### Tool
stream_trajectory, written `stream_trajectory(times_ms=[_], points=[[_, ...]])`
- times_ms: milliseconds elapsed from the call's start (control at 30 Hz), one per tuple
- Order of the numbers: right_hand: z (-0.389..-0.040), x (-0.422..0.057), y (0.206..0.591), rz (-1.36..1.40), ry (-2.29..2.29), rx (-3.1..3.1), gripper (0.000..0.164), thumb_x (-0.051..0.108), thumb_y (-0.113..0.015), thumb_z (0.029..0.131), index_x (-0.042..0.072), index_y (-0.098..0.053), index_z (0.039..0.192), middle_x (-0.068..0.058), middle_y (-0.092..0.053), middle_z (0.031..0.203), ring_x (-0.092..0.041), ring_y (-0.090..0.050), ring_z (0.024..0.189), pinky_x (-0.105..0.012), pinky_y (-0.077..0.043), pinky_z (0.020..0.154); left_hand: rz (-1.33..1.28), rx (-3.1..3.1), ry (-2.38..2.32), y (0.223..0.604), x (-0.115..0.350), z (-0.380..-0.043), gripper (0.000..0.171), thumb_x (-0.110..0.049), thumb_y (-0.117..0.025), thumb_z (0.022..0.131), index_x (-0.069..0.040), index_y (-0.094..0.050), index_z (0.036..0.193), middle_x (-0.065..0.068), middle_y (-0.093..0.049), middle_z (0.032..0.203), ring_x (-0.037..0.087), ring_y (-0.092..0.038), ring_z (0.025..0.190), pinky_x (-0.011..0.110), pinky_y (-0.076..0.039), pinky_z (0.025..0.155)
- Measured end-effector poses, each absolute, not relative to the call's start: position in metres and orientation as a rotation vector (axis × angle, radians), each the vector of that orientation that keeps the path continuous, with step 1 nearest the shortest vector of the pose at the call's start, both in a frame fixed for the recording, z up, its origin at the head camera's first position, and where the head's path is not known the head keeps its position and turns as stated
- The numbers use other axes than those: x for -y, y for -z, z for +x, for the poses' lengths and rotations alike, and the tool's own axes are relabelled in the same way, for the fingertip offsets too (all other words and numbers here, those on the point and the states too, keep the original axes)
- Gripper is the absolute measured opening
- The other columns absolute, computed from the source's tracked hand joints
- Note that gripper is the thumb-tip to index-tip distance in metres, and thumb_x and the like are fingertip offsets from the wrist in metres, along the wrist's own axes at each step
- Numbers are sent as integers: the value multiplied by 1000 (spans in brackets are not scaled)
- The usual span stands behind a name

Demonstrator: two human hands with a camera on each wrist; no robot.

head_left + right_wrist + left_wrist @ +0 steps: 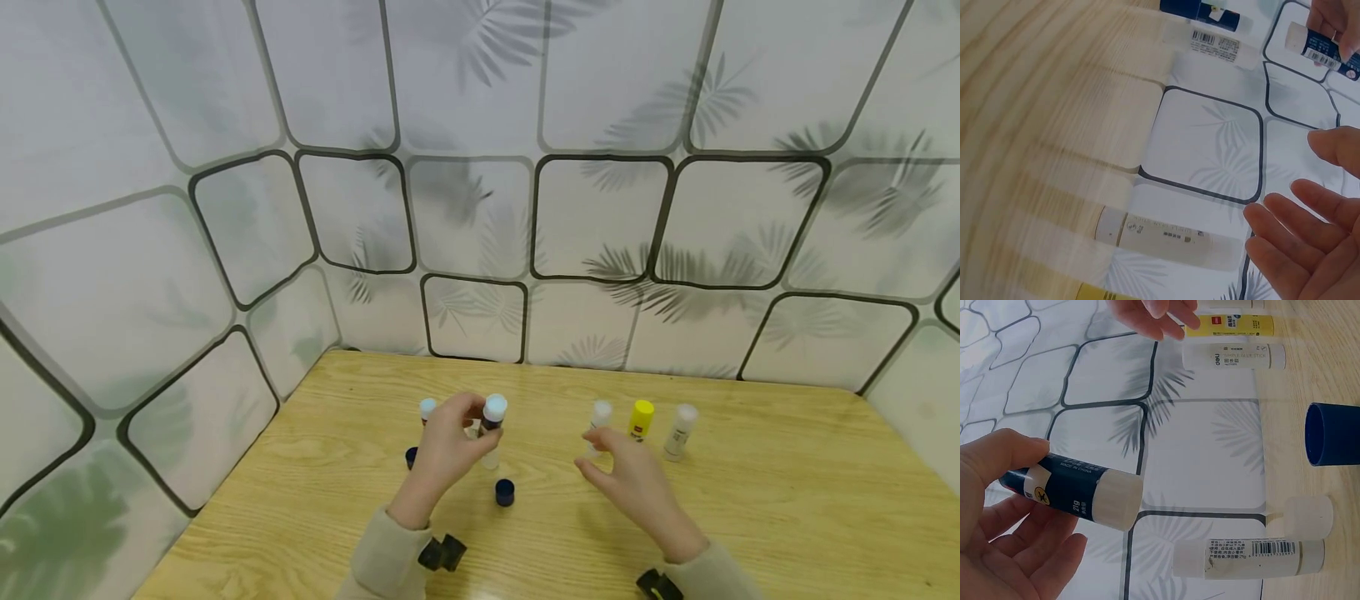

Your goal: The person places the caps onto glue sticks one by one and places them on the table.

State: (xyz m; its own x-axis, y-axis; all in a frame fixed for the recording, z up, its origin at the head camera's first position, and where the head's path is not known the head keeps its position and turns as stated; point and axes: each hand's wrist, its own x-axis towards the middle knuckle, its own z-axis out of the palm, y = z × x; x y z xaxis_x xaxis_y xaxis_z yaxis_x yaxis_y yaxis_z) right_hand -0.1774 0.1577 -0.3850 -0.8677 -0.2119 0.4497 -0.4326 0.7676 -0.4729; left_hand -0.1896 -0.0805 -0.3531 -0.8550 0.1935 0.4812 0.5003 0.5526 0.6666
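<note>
My left hand (448, 442) pinches a dark blue glue stick (1072, 487) between thumb and fingers, held above the table with its whitish end (495, 407) up. Behind it stands a white glue stick (1250, 557) with a barcode label. My right hand (626, 467) holds nothing, its thumb and fingers spread apart. Its fingertips overlap a white glue stick (1169, 240) in the head view. Right of that stand a yellow glue stick (641, 419) and another white glue stick (680, 433). A dark blue cap (505, 492) sits in front of my left hand.
Another glue stick with a pale top (427, 408) stands left, partly hidden by my left hand, near a second dark blue cap (412, 457). The wooden table (787, 500) meets a patterned cloth wall (480, 217) at the back and sides.
</note>
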Motion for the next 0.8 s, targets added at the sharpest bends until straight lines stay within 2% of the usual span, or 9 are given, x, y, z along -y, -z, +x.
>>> stream_trajectory(times_ms=[333,633,800], points=[[-183,-136,387,480,-860,2694,30,18,-72,74,5,-62,99,-7,-62,95,-21,-58,85,-37,-48,70,-546,2369,1264,351,80,-188,23,-8,-69,74,-7,-60,95,3,-59,90,16,-57,83,34,-49,68],[-190,-112,392,604,-897,2706,28,15,-73,72,5,-63,96,-5,-62,93,-21,-58,83,-36,-48,70,-544,2326,1231,349,80,-187,22,-8,-69,74,-7,-60,95,3,-61,88,16,-57,80,30,-49,66],[-192,-100,393,709,-911,2718,29,15,-72,73,1,-62,97,-10,-62,93,-24,-58,82,-37,-48,67,-556,2317,1253,349,80,-187,21,-7,-68,74,-7,-60,94,3,-61,87,16,-57,80,34,-49,66]])
